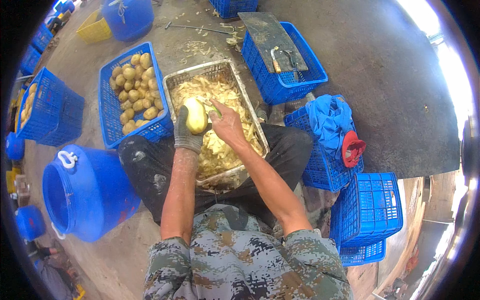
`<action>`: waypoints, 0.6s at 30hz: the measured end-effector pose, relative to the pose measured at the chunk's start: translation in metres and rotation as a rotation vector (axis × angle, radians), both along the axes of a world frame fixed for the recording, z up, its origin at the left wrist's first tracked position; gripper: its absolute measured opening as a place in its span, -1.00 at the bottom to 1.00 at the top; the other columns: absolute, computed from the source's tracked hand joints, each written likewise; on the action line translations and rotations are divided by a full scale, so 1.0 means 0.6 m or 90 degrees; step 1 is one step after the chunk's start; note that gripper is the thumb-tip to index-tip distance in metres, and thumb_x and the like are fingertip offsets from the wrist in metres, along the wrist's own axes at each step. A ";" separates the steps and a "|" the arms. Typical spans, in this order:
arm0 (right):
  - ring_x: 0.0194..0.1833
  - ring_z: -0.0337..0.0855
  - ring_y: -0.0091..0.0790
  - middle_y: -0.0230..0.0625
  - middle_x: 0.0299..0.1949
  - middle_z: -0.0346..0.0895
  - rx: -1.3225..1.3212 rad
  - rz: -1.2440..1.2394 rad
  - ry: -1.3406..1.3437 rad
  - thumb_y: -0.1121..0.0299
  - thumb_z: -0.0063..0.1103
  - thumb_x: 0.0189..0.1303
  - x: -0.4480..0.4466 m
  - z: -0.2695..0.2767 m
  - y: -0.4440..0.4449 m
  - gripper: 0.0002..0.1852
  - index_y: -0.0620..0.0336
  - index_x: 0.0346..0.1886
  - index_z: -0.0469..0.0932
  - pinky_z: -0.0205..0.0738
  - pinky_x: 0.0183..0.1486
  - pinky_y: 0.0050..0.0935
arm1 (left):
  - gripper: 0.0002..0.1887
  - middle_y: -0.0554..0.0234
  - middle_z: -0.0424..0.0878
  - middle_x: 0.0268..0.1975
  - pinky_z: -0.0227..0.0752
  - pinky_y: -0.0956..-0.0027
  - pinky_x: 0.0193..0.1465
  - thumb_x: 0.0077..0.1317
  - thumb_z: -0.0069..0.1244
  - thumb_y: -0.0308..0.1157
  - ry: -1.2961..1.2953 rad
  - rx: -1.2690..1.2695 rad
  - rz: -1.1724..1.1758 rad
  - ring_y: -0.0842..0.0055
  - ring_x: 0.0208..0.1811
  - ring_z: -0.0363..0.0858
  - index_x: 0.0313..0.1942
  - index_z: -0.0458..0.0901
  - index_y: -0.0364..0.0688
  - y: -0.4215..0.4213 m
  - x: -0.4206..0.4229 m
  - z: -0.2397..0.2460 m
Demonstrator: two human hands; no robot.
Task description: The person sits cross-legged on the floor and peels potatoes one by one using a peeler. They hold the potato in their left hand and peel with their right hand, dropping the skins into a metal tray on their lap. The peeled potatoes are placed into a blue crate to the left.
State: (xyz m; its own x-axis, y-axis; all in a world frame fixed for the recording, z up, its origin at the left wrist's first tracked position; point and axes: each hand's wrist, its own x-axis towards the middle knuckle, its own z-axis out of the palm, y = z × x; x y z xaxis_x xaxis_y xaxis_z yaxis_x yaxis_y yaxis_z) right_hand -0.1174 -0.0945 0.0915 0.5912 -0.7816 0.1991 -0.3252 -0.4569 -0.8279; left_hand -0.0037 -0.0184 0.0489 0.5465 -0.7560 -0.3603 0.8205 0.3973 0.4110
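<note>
My left hand (187,129), in a grey knitted glove, holds a large peeled potato (196,115) upright over a basket. Close against the potato's upper right side, my bare right hand (225,120) is closed on a small peeler (215,110) with a green part showing; its head is partly hidden by the fingers. Beneath both hands, the dirty white plastic basket (249,93) between my legs is heaped with potato peelings (215,150). Unpeeled potatoes (137,84) fill much of a blue plastic crate (104,112) to the left of it.
A blue barrel (101,191) lies beside my left knee. At upper right, a board (262,33) with a wooden-handled hooked tool (275,62) rests across a blue crate (262,84). Blue cloth (330,120) and a red cap (352,148) top another crate. A metal hook rod (198,28) lies beyond.
</note>
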 end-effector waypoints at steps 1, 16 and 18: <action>-0.26 0.65 0.08 0.18 -0.30 0.59 0.036 0.000 0.020 0.33 0.10 0.19 0.001 0.007 0.012 -0.54 0.18 0.19 0.46 0.48 -0.12 -0.13 | -0.50 0.14 0.63 -0.15 0.63 0.08 -0.34 0.19 0.14 -0.05 0.011 0.000 0.023 0.27 -0.20 0.66 0.04 0.46 -0.13 0.000 0.003 -0.002; -0.46 0.64 -0.13 0.23 -0.19 0.58 -0.033 0.017 0.008 0.35 0.10 0.18 -0.020 0.008 -0.005 -0.52 0.18 0.21 0.45 0.54 -0.30 -0.24 | -0.49 0.19 0.65 -0.13 0.64 0.04 -0.25 0.20 0.12 0.00 -0.021 -0.011 -0.053 0.30 -0.19 0.68 0.07 0.46 -0.07 0.020 0.010 -0.009; -0.50 0.62 -0.08 0.27 -0.19 0.57 -0.026 0.014 -0.015 0.36 0.09 0.18 -0.001 -0.031 -0.003 -0.53 0.17 0.20 0.45 0.53 -0.30 -0.21 | -0.48 0.16 0.65 -0.12 0.64 0.08 -0.19 0.20 0.12 -0.03 -0.020 0.000 -0.052 0.29 -0.16 0.67 0.07 0.47 -0.12 0.009 0.002 -0.006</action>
